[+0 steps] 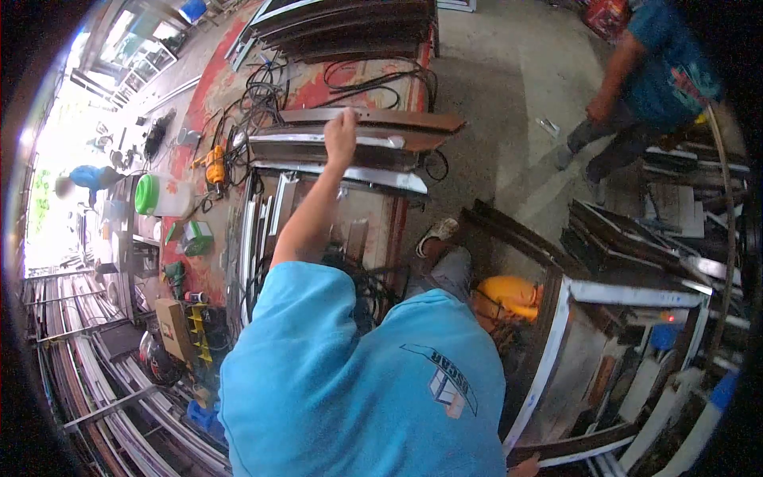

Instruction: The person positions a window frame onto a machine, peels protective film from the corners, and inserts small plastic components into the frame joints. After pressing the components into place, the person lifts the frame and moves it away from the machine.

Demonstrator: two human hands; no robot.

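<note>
My left hand (342, 139) reaches out over the red-stained table, its fingers closed on the edge of a long brown metal profile (409, 120) with an angled end. More profiles lie just below it, one with a white face (373, 141). Low on the right, my right hand (525, 466) shows only in part, its fingers around the bottom corner of a brown and white window frame (556, 350). That frame stands tilted beside my body.
Black cables (266, 87), an orange power drill (214, 168) and a green-lidded container (163, 195) are on the table. Stacked brown profiles (342, 32) lie at its far end. A co-worker (660, 71) walks at the upper right. A yellow-orange object (509, 296) sits on the floor.
</note>
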